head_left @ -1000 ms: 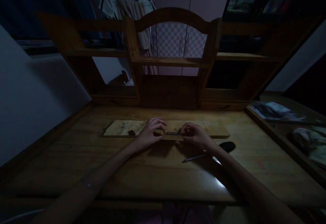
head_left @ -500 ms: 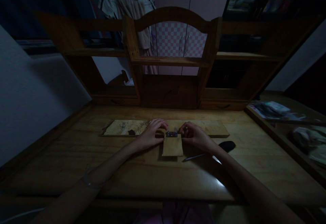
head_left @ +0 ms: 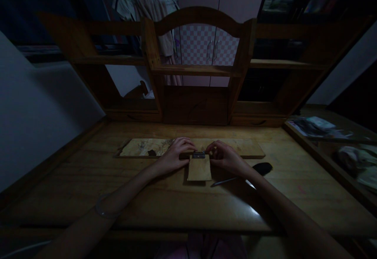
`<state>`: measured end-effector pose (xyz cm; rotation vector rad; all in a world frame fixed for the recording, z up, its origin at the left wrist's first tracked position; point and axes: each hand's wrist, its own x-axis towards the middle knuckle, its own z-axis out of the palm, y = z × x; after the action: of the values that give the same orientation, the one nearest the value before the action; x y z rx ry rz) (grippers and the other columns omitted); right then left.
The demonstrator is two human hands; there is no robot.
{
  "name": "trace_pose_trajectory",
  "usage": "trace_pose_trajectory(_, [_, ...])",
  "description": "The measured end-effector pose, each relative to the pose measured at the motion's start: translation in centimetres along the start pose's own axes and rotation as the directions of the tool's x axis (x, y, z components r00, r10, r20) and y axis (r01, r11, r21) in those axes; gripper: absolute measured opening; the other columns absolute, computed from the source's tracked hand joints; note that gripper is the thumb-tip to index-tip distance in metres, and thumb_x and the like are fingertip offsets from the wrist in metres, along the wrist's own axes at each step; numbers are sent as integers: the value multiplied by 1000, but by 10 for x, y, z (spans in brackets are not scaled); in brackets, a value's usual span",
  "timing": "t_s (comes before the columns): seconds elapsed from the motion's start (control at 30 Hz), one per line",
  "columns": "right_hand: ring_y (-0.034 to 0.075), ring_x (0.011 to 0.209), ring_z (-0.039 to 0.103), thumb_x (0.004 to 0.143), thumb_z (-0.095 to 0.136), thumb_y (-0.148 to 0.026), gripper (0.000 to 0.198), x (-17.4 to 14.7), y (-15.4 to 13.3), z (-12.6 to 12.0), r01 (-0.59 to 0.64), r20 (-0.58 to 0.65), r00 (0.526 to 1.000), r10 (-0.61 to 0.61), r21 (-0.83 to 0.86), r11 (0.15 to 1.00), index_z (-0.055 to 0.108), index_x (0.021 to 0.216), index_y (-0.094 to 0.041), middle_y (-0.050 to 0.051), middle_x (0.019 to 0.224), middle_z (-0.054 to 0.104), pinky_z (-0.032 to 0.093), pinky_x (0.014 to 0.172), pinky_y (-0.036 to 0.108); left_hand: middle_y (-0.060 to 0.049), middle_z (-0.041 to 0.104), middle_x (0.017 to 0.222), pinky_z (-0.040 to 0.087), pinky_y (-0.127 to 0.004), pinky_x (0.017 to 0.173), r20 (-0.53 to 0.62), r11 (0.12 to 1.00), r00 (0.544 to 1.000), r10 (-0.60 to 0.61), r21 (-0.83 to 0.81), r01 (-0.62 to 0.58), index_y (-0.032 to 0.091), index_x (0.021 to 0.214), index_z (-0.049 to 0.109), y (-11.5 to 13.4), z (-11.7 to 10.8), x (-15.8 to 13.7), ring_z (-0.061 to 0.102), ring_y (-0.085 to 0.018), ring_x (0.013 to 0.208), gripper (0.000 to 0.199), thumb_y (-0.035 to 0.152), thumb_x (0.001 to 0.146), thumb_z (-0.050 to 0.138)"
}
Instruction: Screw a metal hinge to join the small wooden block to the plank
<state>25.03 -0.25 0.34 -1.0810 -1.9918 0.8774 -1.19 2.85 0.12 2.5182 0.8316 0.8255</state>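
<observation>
A small metal hinge [head_left: 198, 155] lies along the far edge of a small wooden piece [head_left: 199, 168], at the near edge of a long wooden board [head_left: 244, 148]. My left hand [head_left: 177, 152] is closed at the hinge's left end, fingertips over its far leaf and thumb by the wood's left edge. From the other side, my right hand [head_left: 225, 156] pinches at the hinge's right end, its fingers curled. Dim light hides the exact contact of the fingertips. Beneath my right wrist lies a screwdriver [head_left: 263, 168] with a black handle, its shaft pointing left.
All of this rests on a wooden desk [head_left: 165, 206]. A wooden shelf unit [head_left: 197, 70] rises along its back. The long board's left end is rough, with a dark patch. Papers and bags [head_left: 321, 124] lie on a surface at the right. A wall [head_left: 44, 106] borders the left side.
My left fingertips have shifted slightly right, onto the hinge's far leaf. The far leaf looks a little different in angle. My right hand, the small wooden piece and the screwdriver have hardly moved.
</observation>
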Motion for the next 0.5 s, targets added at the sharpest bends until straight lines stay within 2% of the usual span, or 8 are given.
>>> trace_pose_trajectory(0.17, [11, 71, 53, 79, 72, -19, 25, 0, -1, 0, 9, 18, 1000, -9, -24, 1000, 62, 101, -21, 0, 96, 55, 46, 63, 25, -4, 59, 120, 38, -45, 110, -4, 999, 1000, 30, 18, -30, 30, 112, 68, 2, -1, 0, 46, -24, 125, 33, 16, 82, 68])
trace_pose_trajectory(0.37, [11, 76, 55, 76, 68, -9, 40, -4, -12, -3, 65, 112, 992, -57, -71, 995, 59, 113, -23, 3, 110, 51, 49, 67, 26, -5, 58, 123, 33, -49, 112, 3, 992, 998, 60, 109, -60, 33, 123, 64, 1, -2, 0, 43, -26, 128, 46, 15, 81, 69])
trace_pose_trajectory(0.5, [12, 79, 55, 79, 66, -11, 41, -6, -16, -5, 94, 135, 988, -78, -118, 989, 57, 117, -23, 4, 112, 52, 49, 71, 27, -5, 59, 123, 32, -50, 113, -5, 986, 996, 87, 142, -86, 33, 126, 62, -1, -2, -1, 43, -26, 128, 48, 15, 82, 68])
